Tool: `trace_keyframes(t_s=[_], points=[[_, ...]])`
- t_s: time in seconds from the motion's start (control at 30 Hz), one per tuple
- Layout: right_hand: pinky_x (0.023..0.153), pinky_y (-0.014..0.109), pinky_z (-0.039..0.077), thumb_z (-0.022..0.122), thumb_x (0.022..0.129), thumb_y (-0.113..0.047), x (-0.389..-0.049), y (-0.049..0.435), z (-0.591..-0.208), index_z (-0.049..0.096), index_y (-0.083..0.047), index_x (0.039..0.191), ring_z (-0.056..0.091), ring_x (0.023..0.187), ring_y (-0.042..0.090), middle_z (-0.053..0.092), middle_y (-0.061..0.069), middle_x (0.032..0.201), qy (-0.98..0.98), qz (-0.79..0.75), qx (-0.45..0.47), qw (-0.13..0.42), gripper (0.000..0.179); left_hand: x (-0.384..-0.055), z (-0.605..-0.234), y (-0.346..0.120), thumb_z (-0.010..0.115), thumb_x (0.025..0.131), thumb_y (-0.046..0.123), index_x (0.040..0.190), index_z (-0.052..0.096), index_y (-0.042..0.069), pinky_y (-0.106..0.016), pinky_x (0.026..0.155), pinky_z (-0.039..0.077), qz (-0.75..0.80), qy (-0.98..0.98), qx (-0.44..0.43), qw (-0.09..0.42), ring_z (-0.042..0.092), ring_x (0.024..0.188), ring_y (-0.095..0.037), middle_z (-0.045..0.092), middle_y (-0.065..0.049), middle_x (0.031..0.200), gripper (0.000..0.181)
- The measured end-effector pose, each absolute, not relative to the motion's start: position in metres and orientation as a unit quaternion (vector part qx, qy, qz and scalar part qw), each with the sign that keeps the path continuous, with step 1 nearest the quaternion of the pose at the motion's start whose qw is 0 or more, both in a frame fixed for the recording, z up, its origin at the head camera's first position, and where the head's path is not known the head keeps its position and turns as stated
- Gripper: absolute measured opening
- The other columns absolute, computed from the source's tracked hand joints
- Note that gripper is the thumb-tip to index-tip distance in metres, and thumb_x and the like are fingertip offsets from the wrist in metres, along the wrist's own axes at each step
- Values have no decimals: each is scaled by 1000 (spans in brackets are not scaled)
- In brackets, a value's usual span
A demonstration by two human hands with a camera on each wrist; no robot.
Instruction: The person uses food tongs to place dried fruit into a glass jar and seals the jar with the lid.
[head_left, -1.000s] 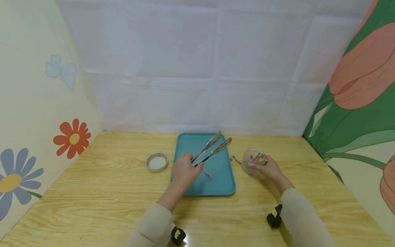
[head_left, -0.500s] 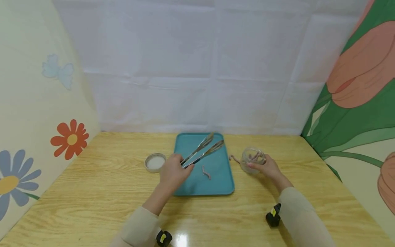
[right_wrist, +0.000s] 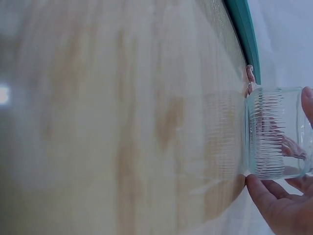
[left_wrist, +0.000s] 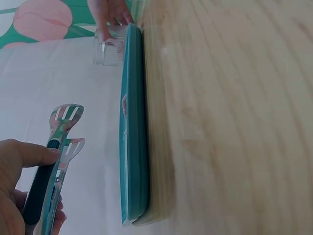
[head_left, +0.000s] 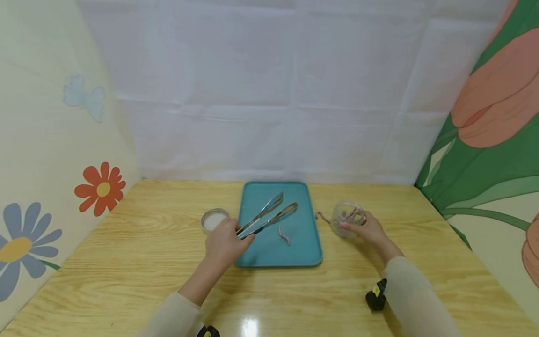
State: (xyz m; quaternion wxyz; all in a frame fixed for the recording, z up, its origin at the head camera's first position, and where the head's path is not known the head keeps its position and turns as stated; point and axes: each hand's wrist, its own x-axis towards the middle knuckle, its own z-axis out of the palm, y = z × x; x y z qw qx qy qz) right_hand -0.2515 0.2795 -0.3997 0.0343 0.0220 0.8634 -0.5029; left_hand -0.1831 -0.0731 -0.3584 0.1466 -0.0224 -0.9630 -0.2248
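My left hand grips metal tongs with dark handle grips, their arms spread over the blue tray. Nothing lies between the slotted tong heads in the left wrist view. One pinkish worm-like strip lies on the tray. To the right of the tray, my right hand holds a clear ribbed glass jar by its side, standing on the table. Several similar pinkish strips are inside it. Another pinkish strip lies on the wood between tray and jar.
A round lid rests on the wooden table left of the tray, partly behind my left hand. A white cloth hangs along the back edge, and painted flower panels stand at both sides.
My left hand has drawn back to the left and slightly down with the tongs, uncovering the strip on the tray. The right hand and jar stay in place.
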Motion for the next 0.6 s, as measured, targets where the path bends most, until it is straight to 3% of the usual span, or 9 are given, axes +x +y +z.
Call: trace_keyframes(t_s=[0.6], points=[[83, 46, 35, 67, 72, -38, -251, 279, -398, 20, 8, 131, 35, 109, 39, 31, 30, 124, 868, -494, 26, 37, 88, -167, -367, -78, 69, 65, 38, 61, 49, 12, -29, 39, 30, -213, -974, -19, 76, 40, 49, -13, 41, 1, 60, 33]])
